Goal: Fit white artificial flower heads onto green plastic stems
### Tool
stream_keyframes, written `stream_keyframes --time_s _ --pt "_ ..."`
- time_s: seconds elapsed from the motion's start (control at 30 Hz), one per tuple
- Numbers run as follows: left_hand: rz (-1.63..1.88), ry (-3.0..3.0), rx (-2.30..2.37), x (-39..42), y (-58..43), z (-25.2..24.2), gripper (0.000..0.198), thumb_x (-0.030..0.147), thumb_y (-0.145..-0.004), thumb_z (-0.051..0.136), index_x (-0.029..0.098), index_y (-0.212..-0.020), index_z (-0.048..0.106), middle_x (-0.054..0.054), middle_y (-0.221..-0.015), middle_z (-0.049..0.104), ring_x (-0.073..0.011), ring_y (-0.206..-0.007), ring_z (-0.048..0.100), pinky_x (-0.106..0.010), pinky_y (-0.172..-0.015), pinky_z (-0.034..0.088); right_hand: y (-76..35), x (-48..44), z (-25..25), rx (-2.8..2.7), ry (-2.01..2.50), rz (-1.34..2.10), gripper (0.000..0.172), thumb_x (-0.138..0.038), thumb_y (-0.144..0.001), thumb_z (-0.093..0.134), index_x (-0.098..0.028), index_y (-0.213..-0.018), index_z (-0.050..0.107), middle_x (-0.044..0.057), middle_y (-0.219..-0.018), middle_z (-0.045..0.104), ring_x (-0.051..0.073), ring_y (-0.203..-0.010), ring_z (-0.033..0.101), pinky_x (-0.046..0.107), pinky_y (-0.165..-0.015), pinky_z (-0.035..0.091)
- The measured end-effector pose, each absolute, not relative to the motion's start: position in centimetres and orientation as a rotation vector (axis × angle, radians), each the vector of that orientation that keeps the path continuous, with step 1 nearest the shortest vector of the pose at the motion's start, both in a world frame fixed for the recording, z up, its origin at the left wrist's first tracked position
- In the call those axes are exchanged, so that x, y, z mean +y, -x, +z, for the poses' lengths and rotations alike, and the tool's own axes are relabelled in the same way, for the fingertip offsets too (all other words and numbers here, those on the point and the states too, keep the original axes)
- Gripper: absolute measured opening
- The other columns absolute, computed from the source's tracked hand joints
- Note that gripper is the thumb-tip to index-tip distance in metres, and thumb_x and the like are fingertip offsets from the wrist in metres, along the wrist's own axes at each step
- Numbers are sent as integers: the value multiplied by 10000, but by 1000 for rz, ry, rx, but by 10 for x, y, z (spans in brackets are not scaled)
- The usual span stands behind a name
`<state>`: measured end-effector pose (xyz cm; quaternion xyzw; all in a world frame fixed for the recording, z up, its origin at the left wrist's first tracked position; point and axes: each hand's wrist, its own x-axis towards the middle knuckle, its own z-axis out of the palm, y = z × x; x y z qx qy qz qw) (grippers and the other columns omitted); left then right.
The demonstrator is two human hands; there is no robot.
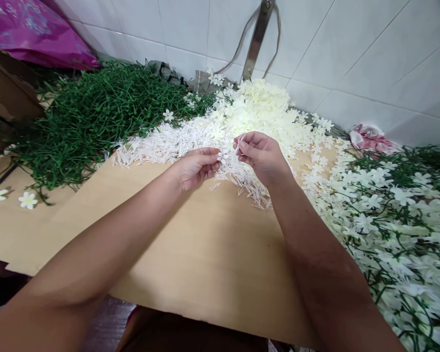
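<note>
My left hand [198, 168] pinches a small white artificial flower head [223, 156] between thumb and fingertips. A short gap to the right, my right hand [260, 152] is closed on a few thin white stamen strands [239, 142]. Both hands are raised over a heap of loose white stamens [161, 142], which spreads across the back of the board. Behind the right hand rises a mound of cream flower heads [266, 110]. A tangled pile of green plastic stems [110, 107] lies to the left.
A tan board [205, 254] covers the work surface. White flowers on green stems [388, 220] fill the right side. Two loose flowers [28, 200] lie at left, near a cardboard box [7, 102] and a magenta bag [40, 36]. A metal bar [257, 41] leans against the tiled wall.
</note>
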<state>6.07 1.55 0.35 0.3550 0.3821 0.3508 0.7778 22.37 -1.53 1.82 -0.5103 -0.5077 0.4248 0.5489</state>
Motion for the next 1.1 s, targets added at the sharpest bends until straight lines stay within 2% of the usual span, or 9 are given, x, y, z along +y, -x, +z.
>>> stream_keyframes --time_s 0.07,0.13,0.23,0.3,0.4,0.53,0.7,0.87,1.1 --pt "755 -761 821 16 -61 3 134 -8 -753 537 123 -751 561 7 -540 571 -63 -464 553 -144 -435 367 -227 -13 15 -1230 1338 832 78 -115 -733 587 -177 -713 544 -21 -650 550 83 -570 500 253 -572 439" --pt "752 -753 817 15 -61 2 138 -12 -750 533 124 -743 557 9 -534 568 -62 -458 550 -143 -434 368 -230 -12 10 -1297 1494 595 91 -86 -733 561 -172 -763 567 -25 -617 515 103 -559 485 291 -601 448" --pt "743 -742 817 14 -62 2 139 -9 -753 531 128 -738 547 10 -534 573 -64 -461 560 -142 -437 377 -229 -13 9 -1440 1630 248 169 -93 -740 543 -159 -880 610 13 -712 547 146 -635 514 366 -703 468" --pt "730 -746 815 13 -62 2 136 -6 -758 530 128 -741 544 9 -538 581 -62 -460 563 -139 -436 380 -226 -15 11 -1504 1625 157 145 -92 -730 545 -163 -834 616 31 -776 559 153 -676 522 382 -737 467" --pt "712 -750 813 12 -64 1 137 -6 -758 529 129 -740 539 7 -537 586 -58 -453 560 -135 -431 380 -224 -16 16 -1470 1481 476 61 -117 -718 575 -176 -704 570 -2 -686 526 118 -620 486 322 -664 464" --pt "712 -723 807 12 -64 0 146 -9 -737 538 136 -745 541 8 -543 588 -66 -467 574 -141 -440 392 -224 -18 22 -1265 1240 846 95 -198 -705 644 -200 -710 550 -30 -644 513 82 -579 447 246 -577 430" --pt "725 -703 809 12 -63 2 144 -8 -728 541 133 -750 557 5 -555 594 -74 -484 586 -159 -471 409 -213 -22 20 -1309 1184 840 189 -286 -669 715 -204 -709 550 -22 -649 547 90 -594 486 248 -573 433" --pt "734 -716 790 12 -61 4 140 -11 -750 537 124 -768 570 8 -568 603 -77 -528 613 -168 -510 420 -204 -24 16 -1399 1220 768 131 -233 -683 678 -190 -682 554 2 -697 577 117 -654 540 279 -617 471" --pt "750 -718 838 11 -62 7 146 -14 -792 514 118 -761 567 -1 -570 615 -84 -549 636 -162 -493 401 -205 -21 7 -1414 1229 687 77 -197 -681 642 -173 -690 570 23 -794 559 128 -729 542 268 -594 487"
